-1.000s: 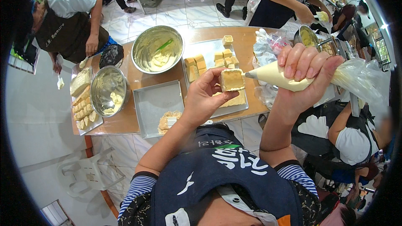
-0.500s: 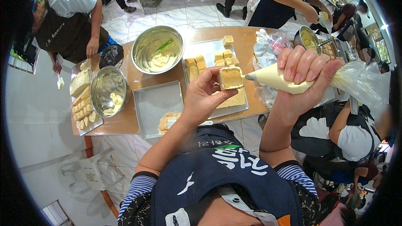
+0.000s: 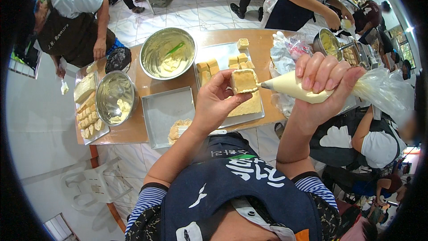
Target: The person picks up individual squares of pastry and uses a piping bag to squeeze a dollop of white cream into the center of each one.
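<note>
At frame centre the left hand (image 3: pixel 213 105) pinches a square yellow cake piece (image 3: pixel 244 81), while the right hand (image 3: pixel 322 78), fingers wrapped around a cream-filled clear plastic piping bag (image 3: pixel 298 90), aims the bag's long axis leftward, tip touching the cake's right edge.

White tiled floor (image 3: pixel 187 6) (glossy), wooden table (image 3: pixel 133 129), white plastic chair (image 3: pixel 96 185).

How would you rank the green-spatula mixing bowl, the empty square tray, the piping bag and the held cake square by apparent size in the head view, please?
1. Piping bag, though it is near the camera, so this is unsure.
2. Mixing bowl and square tray: about alike.
3. Cake square, smallest.
</note>
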Tool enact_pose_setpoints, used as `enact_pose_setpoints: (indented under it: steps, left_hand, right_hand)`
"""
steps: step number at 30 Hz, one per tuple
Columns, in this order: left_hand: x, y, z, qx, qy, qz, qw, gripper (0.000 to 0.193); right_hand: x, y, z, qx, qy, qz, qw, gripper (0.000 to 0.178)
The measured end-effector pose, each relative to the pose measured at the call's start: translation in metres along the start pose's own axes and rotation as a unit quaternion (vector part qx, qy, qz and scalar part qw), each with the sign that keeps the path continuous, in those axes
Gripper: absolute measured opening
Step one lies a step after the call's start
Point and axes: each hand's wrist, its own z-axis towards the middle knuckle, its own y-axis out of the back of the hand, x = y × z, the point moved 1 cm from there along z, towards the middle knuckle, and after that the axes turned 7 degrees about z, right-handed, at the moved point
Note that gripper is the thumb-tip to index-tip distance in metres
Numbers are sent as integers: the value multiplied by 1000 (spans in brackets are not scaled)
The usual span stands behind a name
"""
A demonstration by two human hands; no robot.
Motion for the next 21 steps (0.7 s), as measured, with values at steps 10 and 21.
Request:
enact_pose_setpoints:
  steps: [10, 21]
  left_hand:
    - [-2, -1, 0, -4, -10, 12, 1000, 38]
    - [-2, -2, -2, 3, 7, 9, 1000, 40]
  right_hand:
    - [2, -2, -2, -10, -3, -12, 1000, 46]
    - [2, -3, 3, 8, -7, 0, 1000, 46]
